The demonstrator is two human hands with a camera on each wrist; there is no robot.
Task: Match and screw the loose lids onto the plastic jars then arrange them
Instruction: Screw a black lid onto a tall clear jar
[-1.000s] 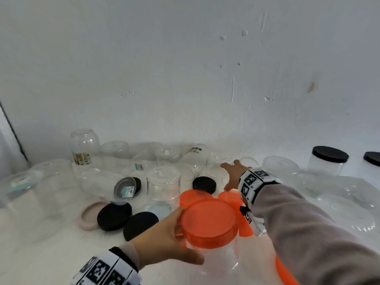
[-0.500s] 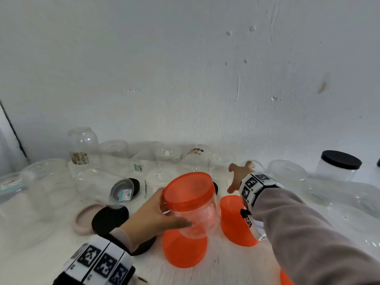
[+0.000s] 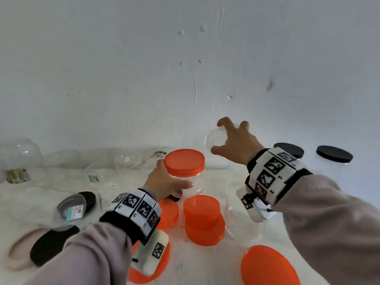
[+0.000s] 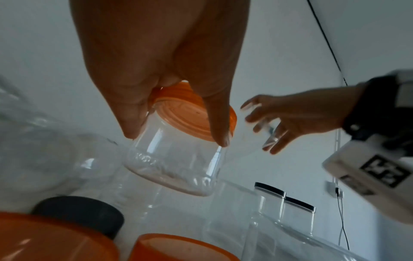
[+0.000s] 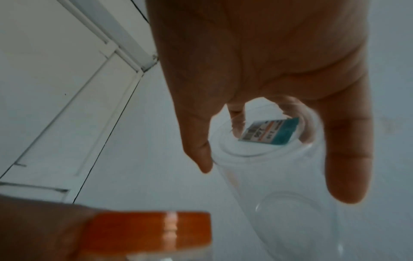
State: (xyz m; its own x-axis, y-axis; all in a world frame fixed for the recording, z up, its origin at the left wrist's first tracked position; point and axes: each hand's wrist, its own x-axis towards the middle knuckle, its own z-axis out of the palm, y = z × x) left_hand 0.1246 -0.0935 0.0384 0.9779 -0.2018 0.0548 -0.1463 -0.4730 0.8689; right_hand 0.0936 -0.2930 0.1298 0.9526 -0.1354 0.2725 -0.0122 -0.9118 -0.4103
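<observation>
Gripped around its clear wall, the orange-lidded jar (image 3: 186, 173) hung above the table in the left hand (image 3: 164, 182). Light, slippery plastic. Right hand (image 3: 234, 145) apparently clasped another clear jar (image 5: 268, 159).

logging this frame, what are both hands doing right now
Left hand: grips the orange-lidded jar.
Right hand: fingers curled round a clear jar.

Grey sleeves (image 3: 329, 212); black-and-white marker-tag wristbands (image 3: 271, 171) on both wrists.
</observation>
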